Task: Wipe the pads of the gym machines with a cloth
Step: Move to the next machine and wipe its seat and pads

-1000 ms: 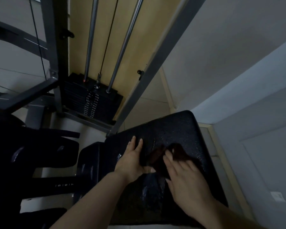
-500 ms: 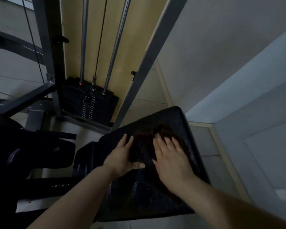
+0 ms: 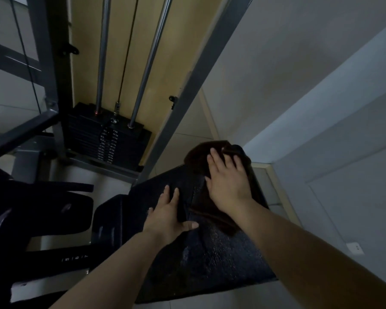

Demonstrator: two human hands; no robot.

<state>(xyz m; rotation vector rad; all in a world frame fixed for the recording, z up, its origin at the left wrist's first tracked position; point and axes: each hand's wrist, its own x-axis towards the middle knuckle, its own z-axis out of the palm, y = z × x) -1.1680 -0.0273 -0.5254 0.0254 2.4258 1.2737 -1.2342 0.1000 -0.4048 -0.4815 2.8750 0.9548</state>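
Your right hand (image 3: 228,186) presses the brown cloth (image 3: 201,157) flat at the black pad's (image 3: 221,253) far end. Your left hand (image 3: 168,216) lies flat, holding nothing. The near part looks shiny, maybe wiped already.

Both my forearms reach up from the lower frame. My left hand (image 3: 167,216) lies flat at centre, thumb out; my right hand (image 3: 228,181) lies flat right of centre, fingers spread.

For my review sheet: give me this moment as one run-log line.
step: wiping pad | right hand: flat on cloth at far end | left hand: flat on pad | state: near part looks wet
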